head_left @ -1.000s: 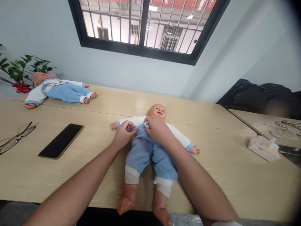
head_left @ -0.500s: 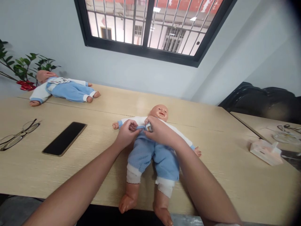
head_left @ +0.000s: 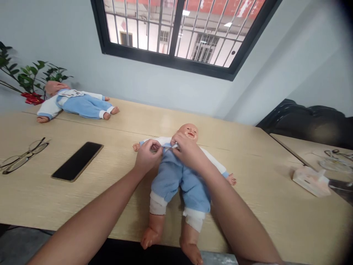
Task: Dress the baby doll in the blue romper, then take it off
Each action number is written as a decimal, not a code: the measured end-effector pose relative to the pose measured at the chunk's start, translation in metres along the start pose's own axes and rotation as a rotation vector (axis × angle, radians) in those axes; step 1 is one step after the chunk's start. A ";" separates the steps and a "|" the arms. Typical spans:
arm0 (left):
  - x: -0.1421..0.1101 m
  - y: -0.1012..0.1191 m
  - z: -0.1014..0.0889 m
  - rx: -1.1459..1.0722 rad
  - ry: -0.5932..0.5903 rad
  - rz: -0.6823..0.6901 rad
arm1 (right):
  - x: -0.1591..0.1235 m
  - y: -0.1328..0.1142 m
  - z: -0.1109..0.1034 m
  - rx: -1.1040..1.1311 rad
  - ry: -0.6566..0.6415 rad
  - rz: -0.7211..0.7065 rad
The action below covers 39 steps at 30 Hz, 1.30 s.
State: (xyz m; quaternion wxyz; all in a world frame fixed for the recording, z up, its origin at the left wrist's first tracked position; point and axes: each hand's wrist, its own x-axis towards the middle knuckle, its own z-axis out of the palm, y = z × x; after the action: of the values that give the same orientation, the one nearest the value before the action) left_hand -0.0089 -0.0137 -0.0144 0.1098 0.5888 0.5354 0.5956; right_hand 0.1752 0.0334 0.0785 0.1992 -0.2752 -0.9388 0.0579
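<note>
Left hand (head_left: 149, 155): fingertips and thumb drawn narrow, pinching an edge of blue fabric (head_left: 167, 145) at the chest of the near doll. Right hand (head_left: 186, 150): fingers curled in, closed on the same fabric beside a small white piece, too small to identify; the hands are just apart.

Near doll (head_left: 190, 131): bald, smiling, on its back at the middle of the table (head_left: 256, 206), head toward the window wall, legs toward the wearer, feet at the front edge. Blue fleece trousers (head_left: 167, 180) with white ankle cuffs; white sleeves with blue cuffs, arms spread to either side.

Left of the hands: one smartphone (head_left: 77, 161), dark screen up, lying slanted; beyond it, one pair of eyeglasses (head_left: 24, 157), temples open.

Far left: second doll (head_left: 82, 105), similarly dressed, on its back; at its head, a green-leaved plant (head_left: 29, 77) with red wrapping (head_left: 32, 98).

Right: one tissue box (head_left: 311, 180), tissue protruding; cables (head_left: 335, 160) farther right; black chairs (head_left: 311, 121) behind.

Beyond the table: dark-framed window (head_left: 172, 33), barred.
</note>
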 end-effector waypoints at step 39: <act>-0.003 0.006 -0.002 0.148 -0.083 0.152 | 0.042 0.028 0.026 -0.233 0.043 0.319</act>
State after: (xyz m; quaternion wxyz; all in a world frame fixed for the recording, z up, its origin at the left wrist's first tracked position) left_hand -0.0066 -0.0193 -0.0105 0.0426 0.6582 0.5267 0.5363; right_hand 0.1463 0.0794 0.0632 0.1742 -0.4429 -0.8791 -0.0262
